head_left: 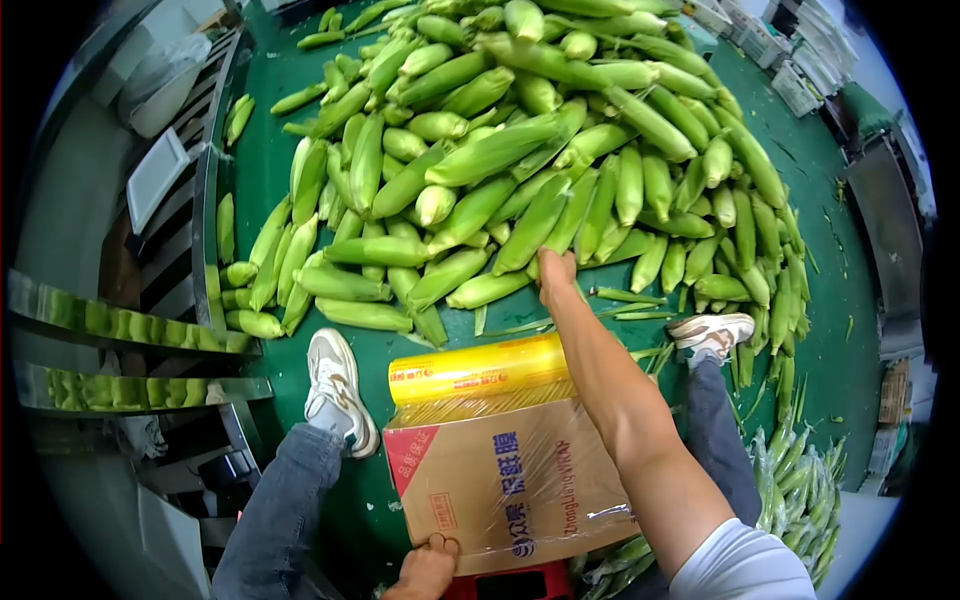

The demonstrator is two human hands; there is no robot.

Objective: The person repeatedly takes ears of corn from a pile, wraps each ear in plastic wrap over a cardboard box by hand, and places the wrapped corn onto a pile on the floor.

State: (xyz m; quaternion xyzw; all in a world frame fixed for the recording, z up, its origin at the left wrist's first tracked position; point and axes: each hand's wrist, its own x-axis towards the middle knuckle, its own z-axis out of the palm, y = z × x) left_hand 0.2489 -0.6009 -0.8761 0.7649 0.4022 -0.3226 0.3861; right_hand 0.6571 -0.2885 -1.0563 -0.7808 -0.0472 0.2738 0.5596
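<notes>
My right hand reaches forward to the near side of a big heap of corn. Its fingers are closed at the lower end of a green ear of corn still in its husk. Near the bottom of the view, my left hand has its fingers bent against the near left corner of a cardboard box. A yellow roll of cling film lies across the far end of this box, and clear film is stretched over the cardboard. My right forearm covers the roll's right end.
The corn heap spreads over the green floor. My shoes stand either side of the box. Wrapped bundles of corn lie at the lower right. A slatted metal rack stands left; white crates are far right.
</notes>
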